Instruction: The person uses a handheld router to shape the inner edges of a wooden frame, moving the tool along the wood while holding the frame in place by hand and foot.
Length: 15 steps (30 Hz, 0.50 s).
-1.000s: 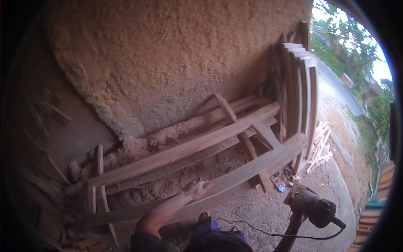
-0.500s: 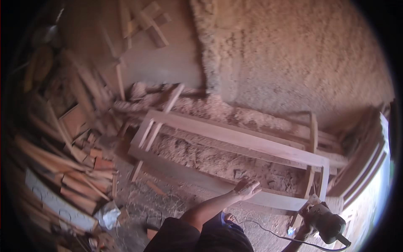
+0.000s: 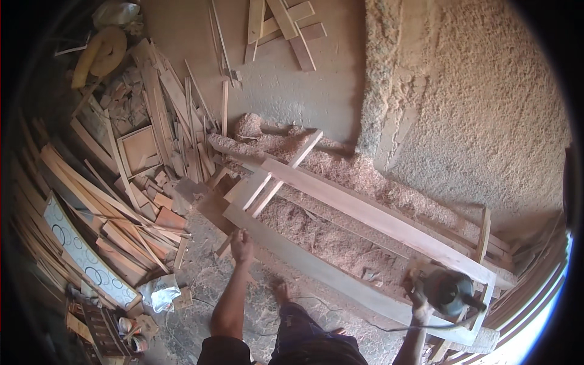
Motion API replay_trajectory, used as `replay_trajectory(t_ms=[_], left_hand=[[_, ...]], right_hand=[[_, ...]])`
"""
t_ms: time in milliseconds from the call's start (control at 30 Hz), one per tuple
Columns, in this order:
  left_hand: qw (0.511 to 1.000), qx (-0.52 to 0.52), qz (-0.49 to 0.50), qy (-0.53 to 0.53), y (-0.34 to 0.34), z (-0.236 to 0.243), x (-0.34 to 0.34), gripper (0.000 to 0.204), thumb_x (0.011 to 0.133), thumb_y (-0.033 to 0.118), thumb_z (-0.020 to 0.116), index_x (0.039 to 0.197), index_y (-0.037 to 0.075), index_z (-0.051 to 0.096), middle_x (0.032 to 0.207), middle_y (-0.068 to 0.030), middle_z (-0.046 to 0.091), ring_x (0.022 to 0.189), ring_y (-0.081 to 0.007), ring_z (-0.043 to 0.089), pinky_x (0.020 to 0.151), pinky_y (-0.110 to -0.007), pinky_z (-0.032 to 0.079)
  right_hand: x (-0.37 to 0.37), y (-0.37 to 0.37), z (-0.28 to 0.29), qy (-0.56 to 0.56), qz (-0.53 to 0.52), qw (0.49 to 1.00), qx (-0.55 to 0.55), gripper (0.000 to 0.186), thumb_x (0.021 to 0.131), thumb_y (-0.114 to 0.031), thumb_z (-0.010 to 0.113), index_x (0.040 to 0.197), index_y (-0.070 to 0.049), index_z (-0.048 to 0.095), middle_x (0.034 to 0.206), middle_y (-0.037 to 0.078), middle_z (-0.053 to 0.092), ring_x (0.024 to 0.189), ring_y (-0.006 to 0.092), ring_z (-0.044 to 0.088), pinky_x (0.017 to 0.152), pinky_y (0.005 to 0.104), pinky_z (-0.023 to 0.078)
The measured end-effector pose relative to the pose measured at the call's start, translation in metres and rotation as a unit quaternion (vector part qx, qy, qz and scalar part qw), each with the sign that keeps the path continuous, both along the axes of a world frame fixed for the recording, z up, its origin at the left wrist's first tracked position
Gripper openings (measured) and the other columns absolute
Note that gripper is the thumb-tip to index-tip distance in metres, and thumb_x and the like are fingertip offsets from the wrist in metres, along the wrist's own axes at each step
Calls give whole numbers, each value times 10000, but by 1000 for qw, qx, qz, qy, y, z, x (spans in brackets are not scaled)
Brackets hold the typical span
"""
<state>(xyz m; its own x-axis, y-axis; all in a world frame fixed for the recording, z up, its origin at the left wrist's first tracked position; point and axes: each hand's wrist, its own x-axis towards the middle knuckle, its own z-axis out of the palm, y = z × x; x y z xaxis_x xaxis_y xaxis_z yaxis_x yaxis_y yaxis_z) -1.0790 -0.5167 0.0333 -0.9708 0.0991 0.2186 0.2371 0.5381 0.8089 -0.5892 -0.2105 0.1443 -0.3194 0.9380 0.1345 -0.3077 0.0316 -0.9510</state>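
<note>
A long rectangular wooden frame lies slantwise before me on wooden crosspieces. My left hand is closed at the near rail's outer edge, close to the frame's left corner, its fingers apparently curled on the wood. At the right end, my right hand is wrapped round a dark, rounded corded power tool with a stubby handle. The tool is over the frame's right end, its underside hidden, so I cannot tell whether it touches the wood. Its cord runs left past my legs.
Pinkish wood shavings heap inside and behind the frame. Offcuts and boards crowd the left, with a patterned white panel and a plastic bag. A rough wall rises behind. More boards lean at right.
My left hand has moved left along the near rail to the frame's left corner. The power tool in my right hand has come up and over the frame's right end. The view has shifted.
</note>
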Motion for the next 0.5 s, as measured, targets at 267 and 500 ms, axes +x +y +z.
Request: replay_trajectory(t_ms=[267, 500], left_hand=[[982, 51, -183, 5, -12, 12, -192, 267, 999, 38, 506, 1243, 27, 616, 1162, -182, 672, 1109, -293, 639, 972, -383, 485], [897, -57, -436, 50, 40, 49, -288, 455, 892, 26, 627, 1341, 48, 560, 1338, -181, 590, 1261, -342, 560, 1049, -408, 474]], right_hand=[[-245, -40, -35, 99, 141, 975, -139, 657, 860, -441, 700, 1416, -153, 498, 1328, 97, 582, 1250, 291, 538, 1016, 509, 491], [-469, -90, -50, 195, 203, 923, -264, 647, 875, -490, 672, 1402, -153, 507, 1339, 118, 577, 1266, 305, 534, 1038, 529, 484]])
